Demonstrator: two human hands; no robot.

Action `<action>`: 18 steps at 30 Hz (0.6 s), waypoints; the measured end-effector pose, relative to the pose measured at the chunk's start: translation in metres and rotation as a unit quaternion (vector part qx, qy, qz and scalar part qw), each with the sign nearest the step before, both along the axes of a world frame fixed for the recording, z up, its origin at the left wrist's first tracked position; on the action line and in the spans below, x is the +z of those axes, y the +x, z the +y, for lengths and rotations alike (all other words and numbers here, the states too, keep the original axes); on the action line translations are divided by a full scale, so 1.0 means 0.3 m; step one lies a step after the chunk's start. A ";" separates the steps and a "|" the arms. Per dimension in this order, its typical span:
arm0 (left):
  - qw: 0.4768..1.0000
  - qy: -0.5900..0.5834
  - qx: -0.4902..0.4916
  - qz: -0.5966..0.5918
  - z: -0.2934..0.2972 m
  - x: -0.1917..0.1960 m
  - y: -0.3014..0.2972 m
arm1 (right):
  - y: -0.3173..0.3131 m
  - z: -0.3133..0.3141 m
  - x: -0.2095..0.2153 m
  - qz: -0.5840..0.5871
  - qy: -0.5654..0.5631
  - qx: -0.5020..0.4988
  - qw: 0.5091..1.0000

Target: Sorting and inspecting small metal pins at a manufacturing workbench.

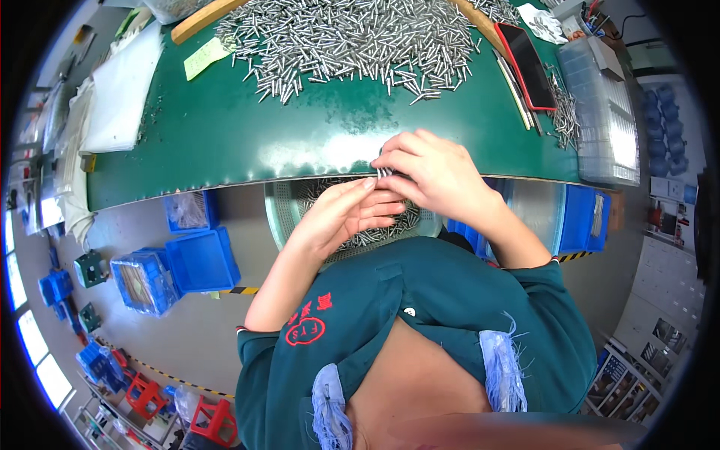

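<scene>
The right hand (433, 171) holds metal pins (384, 172); the left hand (343, 215) (fingers extended) is above a basket (274, 219).

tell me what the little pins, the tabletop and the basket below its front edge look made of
Pins: most likely metal, silvery and smooth, given their bright glints.
Tabletop: green and semi-gloss, perhaps a rubber or plastic covering; the blurred light patch shows sheen, but what lies underneath is hidden.
Basket: probably pale green plastic, judging by its even colour and moulded-looking rim.

Room nearside; pin heap (360, 45) beyond
</scene>
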State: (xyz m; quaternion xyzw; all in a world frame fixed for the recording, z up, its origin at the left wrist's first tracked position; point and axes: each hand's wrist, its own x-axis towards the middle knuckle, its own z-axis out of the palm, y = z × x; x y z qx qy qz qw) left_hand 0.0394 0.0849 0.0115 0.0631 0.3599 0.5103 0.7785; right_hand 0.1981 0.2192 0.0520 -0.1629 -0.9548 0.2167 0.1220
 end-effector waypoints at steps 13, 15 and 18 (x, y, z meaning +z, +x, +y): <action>0.980 0.041 -0.043 0.188 0.025 0.011 0.045 | 0.041 -0.053 0.004 0.027 -0.130 -0.046 0.990; 0.960 0.088 -0.038 0.262 0.015 0.031 0.042 | 0.043 -0.045 0.012 0.037 -0.178 -0.046 0.982; 0.945 0.112 -0.042 0.304 0.012 0.061 0.031 | 0.040 -0.029 0.022 0.047 -0.319 -0.025 0.946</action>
